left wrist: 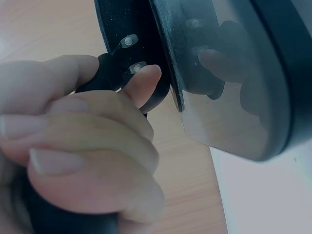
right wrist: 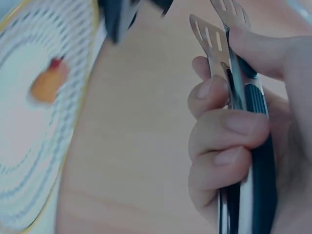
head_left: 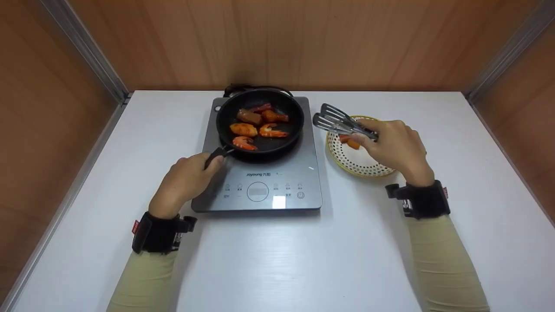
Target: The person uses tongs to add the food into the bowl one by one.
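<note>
A black frying pan (head_left: pixel 260 121) stands on a grey induction cooker (head_left: pixel 260 173). Several orange shrimp (head_left: pixel 243 129) and brown food pieces lie in it. My left hand (head_left: pixel 186 182) grips the pan's black handle (head_left: pixel 219 154); in the left wrist view the fingers (left wrist: pixel 87 146) curl round the handle (left wrist: pixel 105 73) below the pan's underside (left wrist: pixel 224 83). My right hand (head_left: pixel 396 145) grips metal tongs (head_left: pixel 340 121) above a patterned plate (head_left: pixel 362 167), their slotted tips between pan and plate. The right wrist view shows the tongs (right wrist: pixel 234 78) squeezed in the fingers and an orange piece (right wrist: pixel 48 84) on the plate (right wrist: pixel 29 161).
The cooker sits mid-table on a white tabletop (head_left: pixel 277 260), its control panel (head_left: pixel 260 190) facing me. Wooden walls enclose the back and both sides. A black cord (head_left: pixel 236 88) lies behind the pan.
</note>
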### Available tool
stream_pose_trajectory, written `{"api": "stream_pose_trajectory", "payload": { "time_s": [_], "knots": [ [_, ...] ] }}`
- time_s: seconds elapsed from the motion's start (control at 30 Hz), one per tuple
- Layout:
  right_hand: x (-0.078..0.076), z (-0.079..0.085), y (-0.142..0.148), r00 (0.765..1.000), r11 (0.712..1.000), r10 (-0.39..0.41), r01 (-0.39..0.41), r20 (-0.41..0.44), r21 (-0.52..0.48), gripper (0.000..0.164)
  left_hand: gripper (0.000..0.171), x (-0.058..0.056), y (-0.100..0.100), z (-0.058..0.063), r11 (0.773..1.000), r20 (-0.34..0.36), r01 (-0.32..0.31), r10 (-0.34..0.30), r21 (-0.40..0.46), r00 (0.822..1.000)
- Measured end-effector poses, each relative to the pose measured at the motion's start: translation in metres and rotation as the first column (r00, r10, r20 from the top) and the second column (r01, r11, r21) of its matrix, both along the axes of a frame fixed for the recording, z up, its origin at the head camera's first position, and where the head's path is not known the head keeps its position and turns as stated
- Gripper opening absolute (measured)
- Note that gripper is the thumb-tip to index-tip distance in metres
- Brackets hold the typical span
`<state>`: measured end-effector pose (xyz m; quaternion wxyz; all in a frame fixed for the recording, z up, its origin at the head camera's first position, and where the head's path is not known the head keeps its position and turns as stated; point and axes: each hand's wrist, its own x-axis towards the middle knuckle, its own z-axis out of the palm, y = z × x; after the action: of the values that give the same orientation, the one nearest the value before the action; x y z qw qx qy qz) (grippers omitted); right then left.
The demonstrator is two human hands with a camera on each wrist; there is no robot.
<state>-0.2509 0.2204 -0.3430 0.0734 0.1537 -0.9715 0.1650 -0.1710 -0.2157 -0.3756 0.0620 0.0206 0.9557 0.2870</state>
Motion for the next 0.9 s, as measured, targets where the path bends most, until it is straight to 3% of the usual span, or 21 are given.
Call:
{"api": "stream_pose_trajectory", "payload": {
  "time_s": [0.33, 0.9],
  "knots": [
    [-0.008, -0.006, 0.042, 0.993, 0.996, -0.086, 0.086, 0.084, -0.002, 0.060, 0.045, 0.000, 0.000, 0.001, 1.000, 0.024, 0.011, -0.011, -0.004, 1.000],
    [-0.022, -0.026, 0.067, 0.977, 0.993, -0.092, 0.076, 0.192, 0.087, 0.064, 0.043, 0.000, 0.000, 0.000, 1.000, 0.010, 0.003, -0.003, 0.003, 1.000]
  ]
}}
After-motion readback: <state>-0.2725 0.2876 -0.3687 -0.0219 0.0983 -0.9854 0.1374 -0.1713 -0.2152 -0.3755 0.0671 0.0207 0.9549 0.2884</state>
